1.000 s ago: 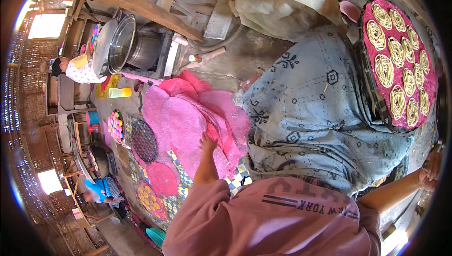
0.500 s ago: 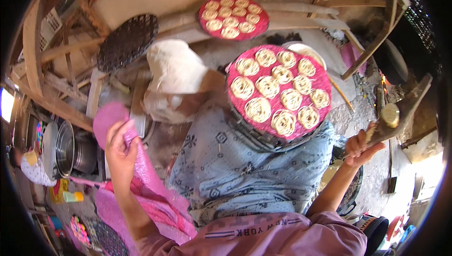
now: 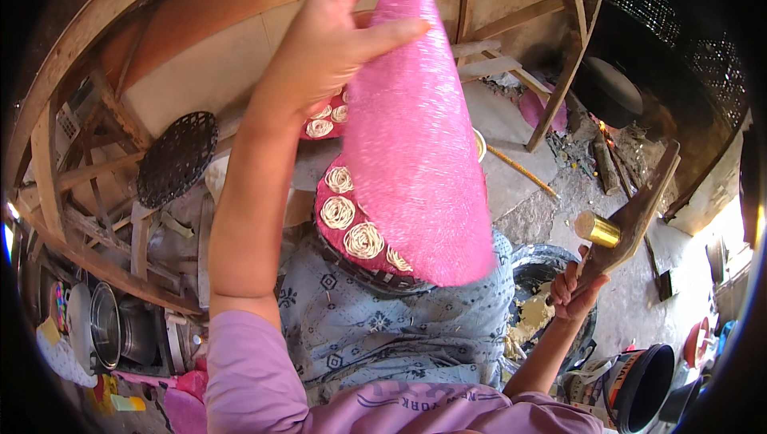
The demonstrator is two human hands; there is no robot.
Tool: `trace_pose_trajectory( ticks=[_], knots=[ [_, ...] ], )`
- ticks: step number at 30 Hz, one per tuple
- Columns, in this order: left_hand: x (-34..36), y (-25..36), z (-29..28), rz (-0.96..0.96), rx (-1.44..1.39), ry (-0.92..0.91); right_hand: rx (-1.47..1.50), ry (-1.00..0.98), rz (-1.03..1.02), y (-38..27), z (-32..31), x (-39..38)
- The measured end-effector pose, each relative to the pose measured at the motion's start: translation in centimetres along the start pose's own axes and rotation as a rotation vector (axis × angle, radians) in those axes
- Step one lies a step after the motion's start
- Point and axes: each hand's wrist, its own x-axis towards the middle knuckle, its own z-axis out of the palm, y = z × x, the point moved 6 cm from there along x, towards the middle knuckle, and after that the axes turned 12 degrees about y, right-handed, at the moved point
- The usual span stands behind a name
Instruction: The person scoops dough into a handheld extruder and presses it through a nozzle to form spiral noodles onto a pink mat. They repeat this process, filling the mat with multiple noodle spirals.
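Nearest the camera: lilac sleeves along the lower edge, both forearms rising from them. Below them a lap covered in blue patterned cloth.

Right hand, low right, fist clenched round the lower end of a wooden press that slants up and to the right. A brass cylinder sits on the press, just above the fist. Under that hand, a dark tub with pale dough in it.

Left hand lifted high, near the top of the view. Thumb and fingers pinch the top edge of a pink woven mat. The mat hangs down from the pinch, clear of the lap, its lower rim over a round pink tray.

The tray rests on the lap and carries pale noodle coils; the mat hides most of its right part. A second tray of coils shows behind the left forearm, mostly covered.

Left side, lower: metal pots on a rough wooden frame. Above them a black round woven mat leans against the timber.

Right corner, lower: a black bucket.

Far right, beyond a wooden post: a small fire with sticks on the grey ground, and a dark pan behind it.
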Motion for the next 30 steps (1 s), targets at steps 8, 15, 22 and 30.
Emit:
trace_pose_trajectory(
  ticks=[8,15,22,30],
  knots=[
    [-6.7,-10.7,-8.7,-0.322,0.048,0.244,-0.038,0.176,-0.029,-1.7,-3.7,-1.1],
    [-13.7,-21.8,-12.7,-0.527,0.125,0.296,-0.032,0.255,-0.02,-0.5,-4.3,-1.0],
    [-17.1,-26.3,-15.8,-0.548,0.395,0.272,-0.174,0.184,0.033,0.0,-3.7,-1.6],
    [-17.3,-24.5,-15.8,-0.291,0.962,0.134,-0.224,0.195,0.081,1.0,-1.1,-1.2]
  ],
)
